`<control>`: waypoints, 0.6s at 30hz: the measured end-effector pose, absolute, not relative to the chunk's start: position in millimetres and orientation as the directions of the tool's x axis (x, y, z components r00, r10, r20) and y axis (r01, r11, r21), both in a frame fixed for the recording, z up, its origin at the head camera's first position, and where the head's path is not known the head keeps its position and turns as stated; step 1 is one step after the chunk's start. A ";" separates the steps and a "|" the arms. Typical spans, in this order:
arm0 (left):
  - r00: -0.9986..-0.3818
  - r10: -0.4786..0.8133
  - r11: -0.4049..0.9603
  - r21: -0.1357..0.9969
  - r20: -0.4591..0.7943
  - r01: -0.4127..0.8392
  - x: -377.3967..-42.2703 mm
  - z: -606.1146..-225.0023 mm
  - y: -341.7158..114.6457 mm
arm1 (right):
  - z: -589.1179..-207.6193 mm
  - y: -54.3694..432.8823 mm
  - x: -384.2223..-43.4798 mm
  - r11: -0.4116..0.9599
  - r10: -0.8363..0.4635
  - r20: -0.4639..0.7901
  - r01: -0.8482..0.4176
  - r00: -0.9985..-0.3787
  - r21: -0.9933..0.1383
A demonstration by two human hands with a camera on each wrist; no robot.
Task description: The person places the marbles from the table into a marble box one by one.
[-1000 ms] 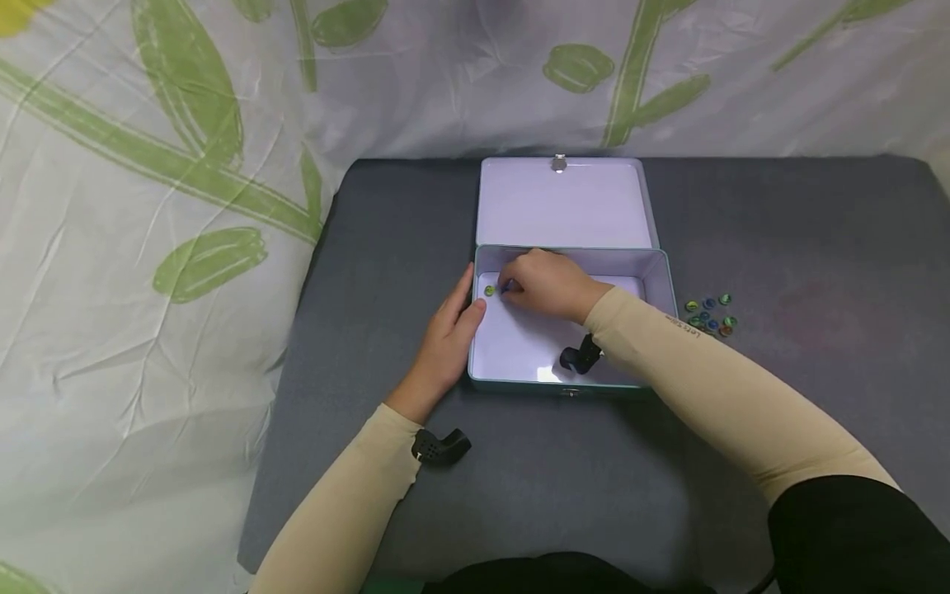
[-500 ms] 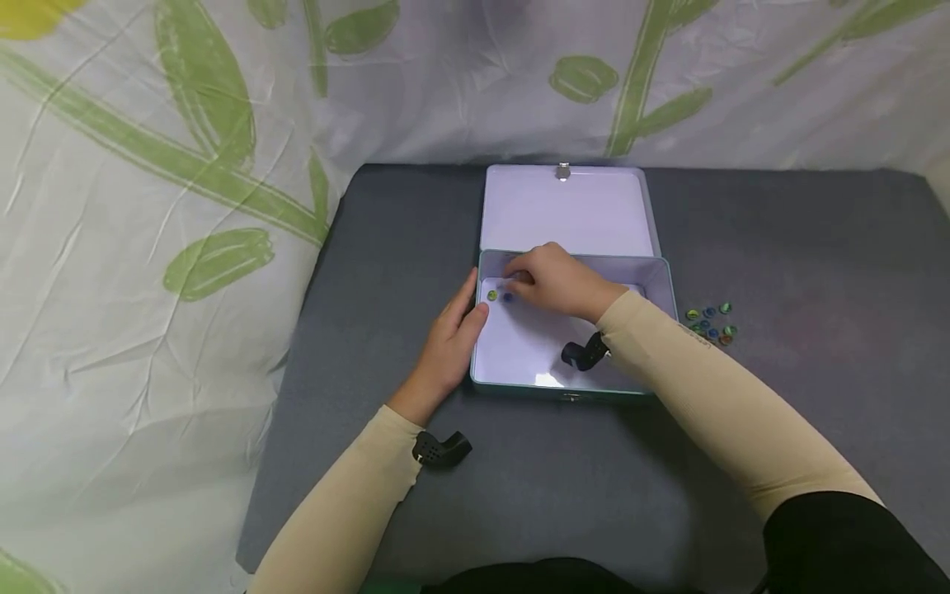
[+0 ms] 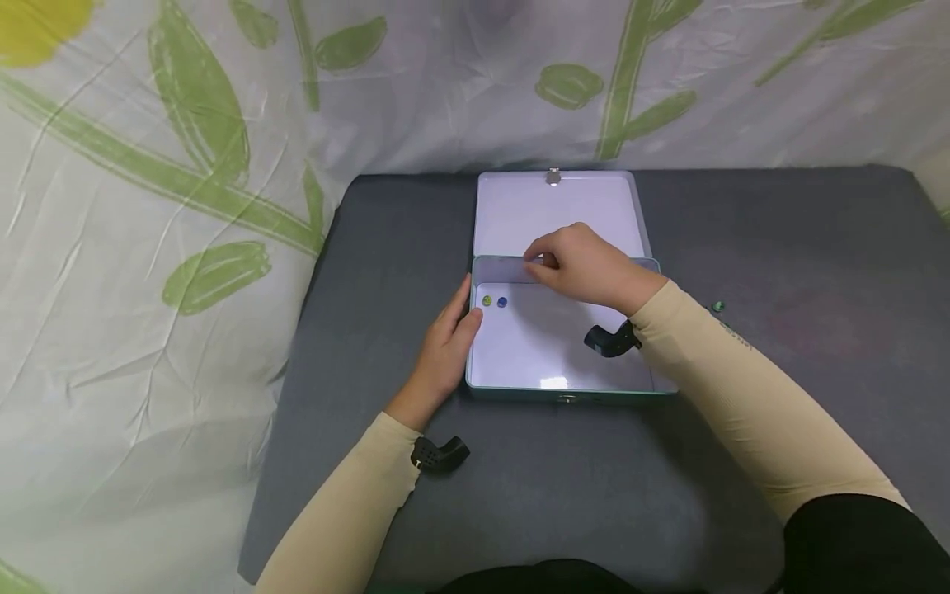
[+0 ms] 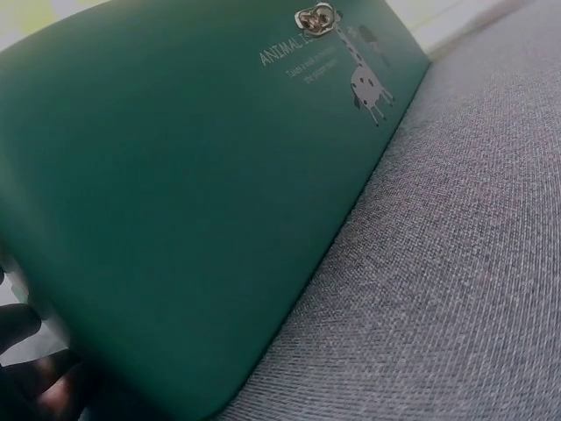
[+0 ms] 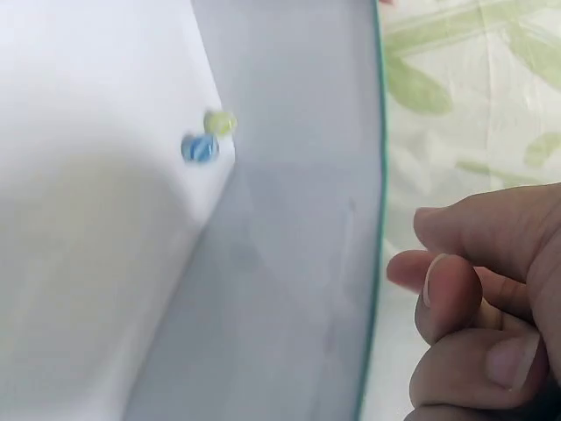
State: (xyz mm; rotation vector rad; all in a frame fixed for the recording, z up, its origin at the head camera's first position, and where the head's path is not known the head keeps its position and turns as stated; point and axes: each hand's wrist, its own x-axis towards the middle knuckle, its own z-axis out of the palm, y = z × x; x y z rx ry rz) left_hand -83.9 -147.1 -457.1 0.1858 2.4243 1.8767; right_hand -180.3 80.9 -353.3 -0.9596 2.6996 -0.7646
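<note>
An uncovered green tin box [image 3: 564,393] with a white inside stands on the dark cloth, its lid [image 3: 557,210] laid back behind it. My left hand [image 3: 445,346] rests against the box's left wall, straight fingers along the outside and thumb at the rim. Two marbles lie in the far left corner of the box: a yellow-green marble [image 3: 486,301] and, to its right, a blue marble [image 5: 201,148]. Over the back wall hovers my right hand [image 3: 586,264], fingers loosely bent and nothing between them in the right wrist view.
Right of the box a green marble [image 3: 717,306] shows on the grey cloth [image 3: 801,247]; the right sleeve [image 3: 712,363] hides the spot below it. A metal clasp [image 3: 552,176] sits at the lid's far edge. Behind hangs a leaf-patterned curtain [image 3: 430,107].
My right hand has let go of the blue marble beside the yellow-green one, then risen and moved right and back. Its sleeve now covers most of the marbles outside. The left hand stays put.
</note>
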 end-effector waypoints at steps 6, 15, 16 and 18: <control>-0.992 0.124 0.256 0.966 0.017 0.048 -82.7 -455.3 -146.7 | -343.8 109.7 -179.4 0.704 -0.571 -0.006 -0.486 -0.821 -0.517; -0.991 0.129 0.255 0.965 0.033 0.066 -82.7 -456.1 -147.2 | -336.2 152.5 -169.8 0.774 -0.465 -0.012 -0.399 -0.885 -0.492; -0.991 0.129 0.255 0.965 0.033 0.066 -82.8 -456.1 -147.1 | -336.4 156.8 -168.4 0.777 -0.456 -0.006 -0.395 -0.890 -0.489; -0.991 0.130 0.256 0.965 0.028 0.061 -82.4 -457.1 -147.4 | -337.0 164.7 -165.2 0.785 -0.441 0.005 -0.389 -0.897 -0.483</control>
